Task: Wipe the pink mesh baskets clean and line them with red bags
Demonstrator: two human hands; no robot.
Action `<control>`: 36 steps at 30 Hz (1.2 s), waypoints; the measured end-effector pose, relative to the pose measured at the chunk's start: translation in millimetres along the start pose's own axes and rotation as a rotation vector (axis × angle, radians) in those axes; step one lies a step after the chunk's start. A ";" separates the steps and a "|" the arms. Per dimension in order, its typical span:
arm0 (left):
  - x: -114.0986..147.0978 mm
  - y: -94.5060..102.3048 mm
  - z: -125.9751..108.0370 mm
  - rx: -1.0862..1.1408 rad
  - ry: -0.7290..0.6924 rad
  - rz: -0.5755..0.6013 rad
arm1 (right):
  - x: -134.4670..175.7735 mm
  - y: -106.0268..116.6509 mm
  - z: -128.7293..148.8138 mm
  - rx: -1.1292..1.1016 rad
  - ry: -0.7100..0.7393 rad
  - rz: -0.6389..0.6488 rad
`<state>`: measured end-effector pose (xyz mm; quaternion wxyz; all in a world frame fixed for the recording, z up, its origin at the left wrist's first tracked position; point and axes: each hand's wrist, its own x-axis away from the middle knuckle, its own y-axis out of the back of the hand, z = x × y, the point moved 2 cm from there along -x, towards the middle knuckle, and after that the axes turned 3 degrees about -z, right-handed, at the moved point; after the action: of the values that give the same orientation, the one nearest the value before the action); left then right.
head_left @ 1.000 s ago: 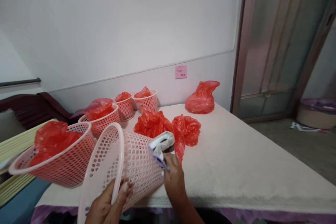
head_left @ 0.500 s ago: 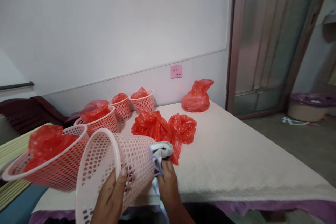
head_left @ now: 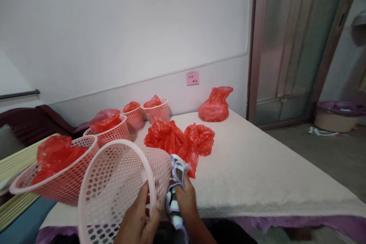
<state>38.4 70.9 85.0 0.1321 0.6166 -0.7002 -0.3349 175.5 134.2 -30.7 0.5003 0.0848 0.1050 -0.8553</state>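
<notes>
A pale pink perforated plastic basket [head_left: 114, 183] lies tilted on its side in front of me, its wide mouth facing left and toward me. My left hand [head_left: 140, 217] grips its rim at the lower right, fingers inside and thumb outside. In my right hand [head_left: 185, 196] is a bunched striped cloth [head_left: 175, 194], white, brown and pale blue with a purple edge, pressed against the outside of the basket near its base. Just beyond the basket, crumpled red plastic bags [head_left: 171, 137] lie on the white-covered table [head_left: 257, 175].
Several pink baskets with red bags in them stand along the left, the nearest basket [head_left: 65, 187] beside mine. A knotted red bag [head_left: 214, 106] sits against the wall, below a pink note [head_left: 192, 78]. A sliding door [head_left: 286, 65] and a tub [head_left: 337, 118] are at right.
The basket has turned so its mouth faces me more. My left hand has shifted right along the rim. My right hand has moved slightly right with the cloth, which hangs lower.
</notes>
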 end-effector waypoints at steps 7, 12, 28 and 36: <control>-36.4 13.0 -28.2 0.200 0.081 -0.073 | 47.4 -0.5 58.1 0.032 0.674 0.188; -56.3 2.3 -32.8 0.278 0.123 -0.041 | 54.9 -8.2 39.3 0.022 0.547 0.129; -49.0 -23.0 -30.3 0.406 0.297 -0.131 | 56.7 -4.2 47.3 -0.025 0.169 0.000; -0.5 -11.5 24.7 0.211 0.002 0.232 | 23.4 21.2 71.6 -0.181 -0.047 -0.007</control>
<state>32.6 78.8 59.5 0.1052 0.5423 -0.7979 -0.2414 179.8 85.5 30.4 0.5054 0.0186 0.1702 -0.8457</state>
